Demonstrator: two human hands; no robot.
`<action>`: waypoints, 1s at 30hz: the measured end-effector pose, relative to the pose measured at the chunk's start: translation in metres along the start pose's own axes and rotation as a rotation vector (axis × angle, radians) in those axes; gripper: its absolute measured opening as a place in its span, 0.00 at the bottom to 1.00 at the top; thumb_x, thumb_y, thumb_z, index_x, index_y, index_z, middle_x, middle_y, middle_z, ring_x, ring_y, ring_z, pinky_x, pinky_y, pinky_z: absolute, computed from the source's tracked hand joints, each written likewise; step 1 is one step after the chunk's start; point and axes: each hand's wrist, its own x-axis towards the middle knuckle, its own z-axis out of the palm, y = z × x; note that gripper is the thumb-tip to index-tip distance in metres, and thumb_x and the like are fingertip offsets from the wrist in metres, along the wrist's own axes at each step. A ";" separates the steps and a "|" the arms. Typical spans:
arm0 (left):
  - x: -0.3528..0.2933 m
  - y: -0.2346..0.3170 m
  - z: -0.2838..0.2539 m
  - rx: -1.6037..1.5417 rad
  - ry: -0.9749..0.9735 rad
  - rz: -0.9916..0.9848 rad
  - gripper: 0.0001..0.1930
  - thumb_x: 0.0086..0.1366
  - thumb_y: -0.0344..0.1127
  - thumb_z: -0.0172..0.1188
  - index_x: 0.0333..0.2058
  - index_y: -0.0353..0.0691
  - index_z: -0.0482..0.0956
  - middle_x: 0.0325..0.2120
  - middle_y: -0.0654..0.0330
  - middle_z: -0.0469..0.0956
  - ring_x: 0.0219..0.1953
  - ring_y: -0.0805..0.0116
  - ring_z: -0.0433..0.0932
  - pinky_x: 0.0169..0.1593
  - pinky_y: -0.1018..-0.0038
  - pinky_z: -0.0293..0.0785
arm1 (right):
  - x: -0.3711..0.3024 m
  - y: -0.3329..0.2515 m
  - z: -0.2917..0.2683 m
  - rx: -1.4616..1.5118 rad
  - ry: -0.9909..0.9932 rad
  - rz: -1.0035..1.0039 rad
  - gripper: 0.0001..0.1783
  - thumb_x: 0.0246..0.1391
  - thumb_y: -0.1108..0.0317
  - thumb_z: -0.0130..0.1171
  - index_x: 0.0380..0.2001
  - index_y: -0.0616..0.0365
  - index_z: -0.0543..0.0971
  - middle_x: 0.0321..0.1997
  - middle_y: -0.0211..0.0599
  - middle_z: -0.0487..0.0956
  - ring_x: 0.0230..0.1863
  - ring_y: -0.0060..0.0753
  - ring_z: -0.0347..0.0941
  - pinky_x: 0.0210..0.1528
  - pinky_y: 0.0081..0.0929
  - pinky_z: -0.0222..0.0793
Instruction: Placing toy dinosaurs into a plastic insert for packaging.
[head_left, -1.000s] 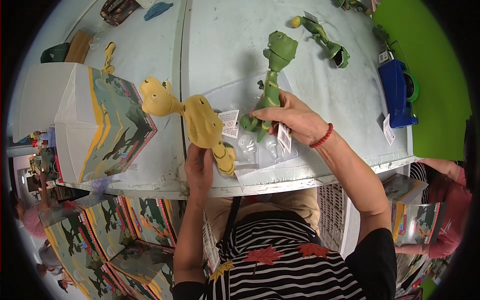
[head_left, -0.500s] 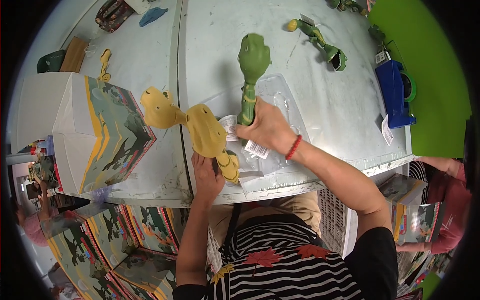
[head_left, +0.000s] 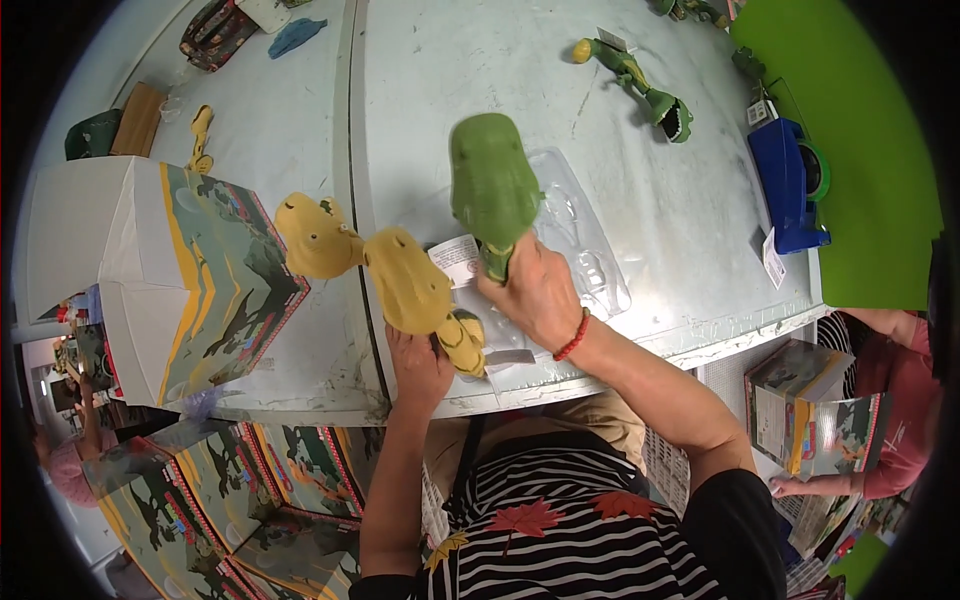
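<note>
My right hand, with a red bracelet at the wrist, is closed round the neck of a green toy dinosaur, whose head is raised over the table. My left hand is at the table's front edge, its fingers partly hidden under a yellow toy dinosaur that it seems to grip. A second yellow dinosaur head lies against it on the left. Beneath the toys is a clear moulded plastic tray. A white printed tag shows between the green and yellow toys.
An open printed carton stands at the left. A green toy dinosaur lies at the far right, near a blue tape dispenser. Another yellow toy is at the back left. Printed boxes are stacked below the table; a person's arm is beside a box at right.
The green dinosaur's head has swung toward me and looks larger. My right hand has come slightly nearer. The yellow toys have shifted a little left. At right, the other person's box has changed position.
</note>
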 end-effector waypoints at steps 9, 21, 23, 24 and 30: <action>0.002 0.003 0.001 -0.013 -0.007 -0.024 0.20 0.47 0.24 0.57 0.43 0.37 0.75 0.45 0.53 0.74 0.52 0.50 0.68 0.57 0.54 0.56 | 0.021 -0.005 -0.020 0.092 -0.270 0.214 0.20 0.43 0.67 0.60 0.36 0.63 0.65 0.25 0.49 0.74 0.29 0.54 0.74 0.31 0.38 0.69; -0.005 -0.001 0.003 -0.004 -0.033 -0.028 0.21 0.47 0.24 0.56 0.44 0.37 0.74 0.46 0.50 0.72 0.52 0.49 0.67 0.56 0.53 0.57 | 0.006 0.000 0.002 0.012 -0.186 0.101 0.19 0.45 0.69 0.60 0.38 0.63 0.63 0.25 0.53 0.74 0.30 0.58 0.72 0.29 0.40 0.69; -0.006 0.001 0.002 0.032 -0.013 -0.020 0.21 0.47 0.24 0.55 0.44 0.36 0.73 0.48 0.49 0.70 0.53 0.48 0.66 0.56 0.52 0.56 | 0.004 0.002 0.004 0.021 -0.182 0.055 0.21 0.45 0.69 0.61 0.38 0.62 0.62 0.25 0.53 0.73 0.29 0.59 0.72 0.28 0.41 0.68; -0.004 0.001 0.002 0.024 0.000 -0.010 0.20 0.48 0.24 0.55 0.44 0.36 0.73 0.47 0.49 0.70 0.52 0.47 0.65 0.56 0.53 0.56 | 0.002 0.002 0.005 0.031 -0.175 0.008 0.22 0.46 0.69 0.61 0.39 0.62 0.61 0.24 0.53 0.73 0.28 0.60 0.71 0.28 0.41 0.68; 0.013 0.009 -0.004 0.025 0.019 0.037 0.17 0.49 0.24 0.54 0.41 0.34 0.72 0.41 0.49 0.70 0.47 0.47 0.66 0.55 0.56 0.57 | 0.013 0.004 -0.001 -0.006 -0.294 -0.037 0.24 0.47 0.66 0.62 0.39 0.62 0.60 0.26 0.55 0.72 0.29 0.61 0.70 0.27 0.43 0.67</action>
